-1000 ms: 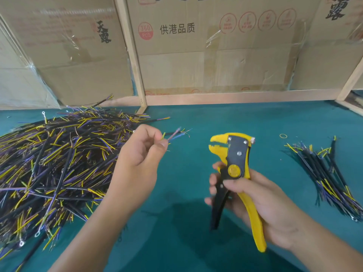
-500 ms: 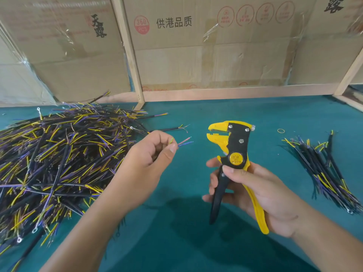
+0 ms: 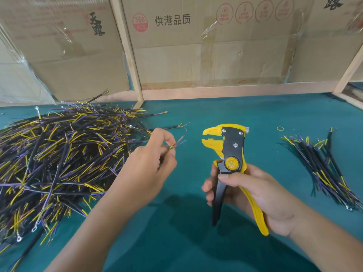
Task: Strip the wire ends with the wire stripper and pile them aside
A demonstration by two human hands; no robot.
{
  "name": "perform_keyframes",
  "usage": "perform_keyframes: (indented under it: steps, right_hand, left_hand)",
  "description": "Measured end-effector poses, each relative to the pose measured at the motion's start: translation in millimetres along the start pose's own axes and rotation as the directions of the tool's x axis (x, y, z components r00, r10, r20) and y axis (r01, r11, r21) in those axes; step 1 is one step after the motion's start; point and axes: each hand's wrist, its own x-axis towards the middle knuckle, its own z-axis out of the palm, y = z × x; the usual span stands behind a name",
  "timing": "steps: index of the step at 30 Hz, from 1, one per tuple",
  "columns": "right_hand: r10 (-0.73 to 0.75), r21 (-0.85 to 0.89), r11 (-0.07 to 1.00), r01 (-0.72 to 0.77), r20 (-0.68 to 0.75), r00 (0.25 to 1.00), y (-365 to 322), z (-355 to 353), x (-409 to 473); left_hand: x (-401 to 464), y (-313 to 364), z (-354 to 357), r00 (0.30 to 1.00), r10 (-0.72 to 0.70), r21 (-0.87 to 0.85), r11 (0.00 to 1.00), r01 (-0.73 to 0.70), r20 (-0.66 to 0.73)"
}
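A work table covered in teal felt-like cloth (image 3: 255,112) fills the near and middle view. Along its far edge runs a low pale wooden rail (image 3: 235,90), with an upright wooden post (image 3: 127,50) rising left of centre and a slanted wooden strut (image 3: 351,65) at far right. Behind them stand flattened brown cardboard boxes (image 3: 196,52) as a wall, printed with black Chinese characters and red round stamps, with clear tape and plastic film (image 3: 19,71) at far left. Light is soft and even.

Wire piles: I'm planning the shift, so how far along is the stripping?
Done: a small bundle of black-sheathed wires lies at right. In hand: the left hand pinches one wire's ends; the right hand holds the yellow-and-black wire stripper. Left: the far bigger heap.
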Motion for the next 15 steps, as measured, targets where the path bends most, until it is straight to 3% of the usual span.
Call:
perform_keyframes:
  steps: [7, 15]
  right_hand:
    - [0.044, -0.016, 0.999, -0.043, 0.079, 0.996, -2.6, 0.5, -2.2]
    - [0.103, -0.063, 0.993, -0.095, 0.136, 0.985, -3.6, -0.5, -3.7]
  left_hand:
    - [-0.8, -0.2, 0.7, 0.997, 0.064, 0.035, 0.997, -0.066, 0.044]
    - [0.1, -4.2, -2.1, 0.993, 0.109, 0.116, 0.988, -0.104, -0.034]
